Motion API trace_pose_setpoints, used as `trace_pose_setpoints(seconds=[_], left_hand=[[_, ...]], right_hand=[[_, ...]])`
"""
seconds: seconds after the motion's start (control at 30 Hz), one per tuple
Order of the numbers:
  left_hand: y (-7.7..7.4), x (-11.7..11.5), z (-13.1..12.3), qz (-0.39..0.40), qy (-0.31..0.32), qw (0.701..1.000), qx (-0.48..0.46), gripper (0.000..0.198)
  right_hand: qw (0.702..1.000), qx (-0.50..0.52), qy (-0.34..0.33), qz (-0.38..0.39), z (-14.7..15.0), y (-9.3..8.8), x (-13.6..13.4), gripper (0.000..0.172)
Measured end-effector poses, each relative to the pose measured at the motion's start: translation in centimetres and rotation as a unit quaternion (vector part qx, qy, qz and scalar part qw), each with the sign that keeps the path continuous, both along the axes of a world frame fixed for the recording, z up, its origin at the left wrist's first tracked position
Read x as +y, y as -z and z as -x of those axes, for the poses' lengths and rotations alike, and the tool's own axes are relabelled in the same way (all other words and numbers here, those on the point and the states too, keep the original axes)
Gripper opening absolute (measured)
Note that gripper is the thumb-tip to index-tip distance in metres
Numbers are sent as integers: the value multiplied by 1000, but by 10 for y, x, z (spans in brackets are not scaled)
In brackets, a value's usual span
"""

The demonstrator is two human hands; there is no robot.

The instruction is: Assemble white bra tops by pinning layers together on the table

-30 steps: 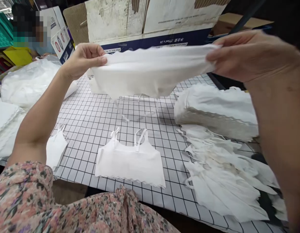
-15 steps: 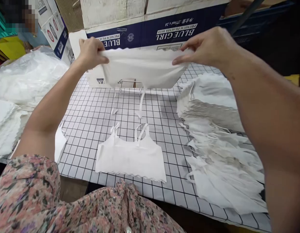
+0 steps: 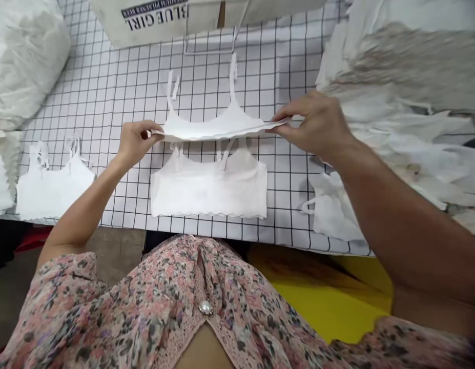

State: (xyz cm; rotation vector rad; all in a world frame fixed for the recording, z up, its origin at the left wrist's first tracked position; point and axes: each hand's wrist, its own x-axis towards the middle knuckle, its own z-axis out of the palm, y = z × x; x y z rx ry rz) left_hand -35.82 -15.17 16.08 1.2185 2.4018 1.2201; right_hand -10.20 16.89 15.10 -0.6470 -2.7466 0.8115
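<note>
Stretched between my two hands is a white camisole bra [image 3: 210, 129], its scalloped hem toward me and its thin straps pointing away. My left hand [image 3: 136, 141] pinches one end of the hem between thumb and fingers. At the other end, my right hand [image 3: 312, 123] pinches the hem in the same way. Just below it, a second white bra [image 3: 206, 187] lies flat on the grid-patterned tablecloth [image 3: 285, 200], its straps partly covered by the held one. Another white bra [image 3: 55, 187] lies flat to the left, beside my left forearm.
Piled white garments [image 3: 417, 138] cover the right side of the table. A plastic bag [image 3: 25, 56] of white items is at far left, above stacked white pieces [image 3: 2, 169]. A cardboard box [image 3: 156, 23] and a wire stand [image 3: 210, 52] stand at the back. Something yellow [image 3: 325, 302] shows below the table edge.
Both hands have brought the held bra down from in front of the box to just above the bra on the table. It now hangs lower and flatter. My view has tilted down.
</note>
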Motion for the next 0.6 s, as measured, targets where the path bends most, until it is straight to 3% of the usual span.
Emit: trace_pose_setpoints(seconds=[0.03, 0.1, 0.23, 0.3, 0.4, 0.5, 0.6], left_hand=[[8, -6, -7, -4, -4, 1000, -6, 2], [11, -19, -18, -19, -3, 1000, -8, 10], [-8, -55, -43, -27, 14, 999, 41, 21], [-8, -76, -62, -17, 28, 996, 89, 23], [14, -101, -91, -17, 64, 992, 106, 29], [35, -113, -106, -25, 83, 990, 112, 32], [38, -118, -109, -12, 78, 987, 137, 34]], right_hand=[[1000, -6, 3, 2, -6, 8, -5, 6], [999, 30, 11, -17, -22, 11, -13, 9], [985, 128, 33, -109, -65, -4, -41, 18], [984, 127, 33, -123, -88, -2, -63, 23], [995, 51, 14, -84, -111, 18, -91, 29], [999, -17, 9, -45, -118, 35, -104, 30], [998, -19, 27, -51, -121, 32, -106, 25]])
